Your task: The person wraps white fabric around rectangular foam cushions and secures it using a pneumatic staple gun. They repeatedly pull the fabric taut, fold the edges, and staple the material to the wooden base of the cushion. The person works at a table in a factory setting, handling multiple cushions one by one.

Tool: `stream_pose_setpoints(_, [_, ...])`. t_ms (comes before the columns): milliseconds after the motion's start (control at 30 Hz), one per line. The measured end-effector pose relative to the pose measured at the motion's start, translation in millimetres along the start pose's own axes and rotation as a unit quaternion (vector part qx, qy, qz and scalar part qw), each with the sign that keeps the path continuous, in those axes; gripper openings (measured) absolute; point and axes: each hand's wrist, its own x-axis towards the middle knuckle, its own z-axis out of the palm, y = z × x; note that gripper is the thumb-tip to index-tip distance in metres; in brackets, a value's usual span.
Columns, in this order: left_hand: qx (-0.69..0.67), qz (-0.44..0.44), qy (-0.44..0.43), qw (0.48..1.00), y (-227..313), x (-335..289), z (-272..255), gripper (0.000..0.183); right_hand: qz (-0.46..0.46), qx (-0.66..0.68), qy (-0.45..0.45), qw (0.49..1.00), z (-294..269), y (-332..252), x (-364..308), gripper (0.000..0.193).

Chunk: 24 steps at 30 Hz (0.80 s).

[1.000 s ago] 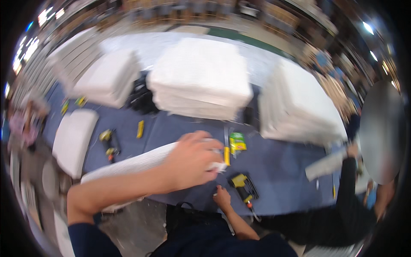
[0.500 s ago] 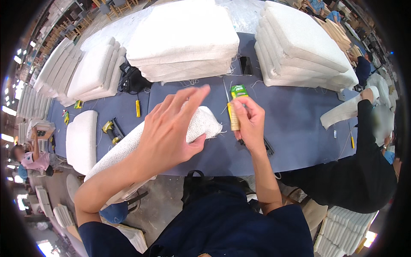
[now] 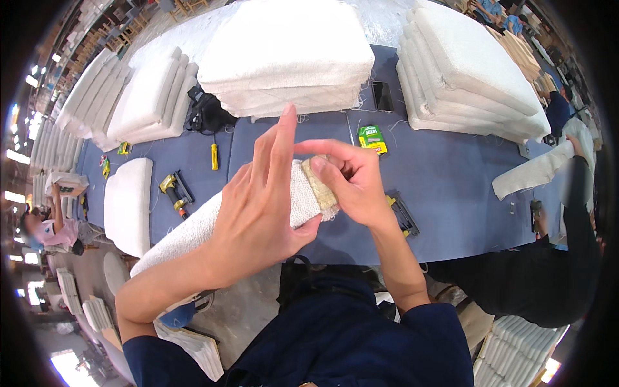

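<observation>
A long padded piece covered in white woven fabric point(image 3: 184, 235) slants up from beneath my left forearm. My left hand point(image 3: 255, 203) is open over its upper part, fingers stretched away from me and thumb apart at the near side. My right hand point(image 3: 354, 184) pinches a tan-yellow rectangular piece point(image 3: 318, 184) between thumb and curled fingers. That piece lies across the far end of the padded piece; its exact kind I cannot tell. Just right of my right wrist, a black and yellow staple gun point(image 3: 405, 215) lies on the blue-grey tabletop point(image 3: 451, 168).
Stacked white cushions point(image 3: 284, 77) line the far side, with another stack point(image 3: 464, 77) at right. Between them lie a phone point(image 3: 382, 97) and a green-yellow box point(image 3: 372, 139). A screwdriver point(image 3: 215, 157) and second staple gun point(image 3: 174, 193) lie left. A co-worker's black sleeve point(image 3: 577, 226) reaches in right.
My right hand has moved left with the tan-yellow piece, from beside the green-yellow box onto the padded piece's end. At right, the co-worker's lower hand now shows on a dark tool.
</observation>
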Motion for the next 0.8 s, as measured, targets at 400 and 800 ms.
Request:
stream_pose_setpoints(400, [0.008,-0.023,-0.024,0.999,-3.0,2.0,-1.0,0.135,0.008,0.008,-0.024,1.0,-0.3,-0.6,7.7,0.031])
stream_pose_setpoints(800, [0.008,0.079,-0.064,0.995,-12.3,18.0,-9.6,0.033,0.15,-0.4,0.224,0.876,-135.4,247.8,-110.7,0.018])
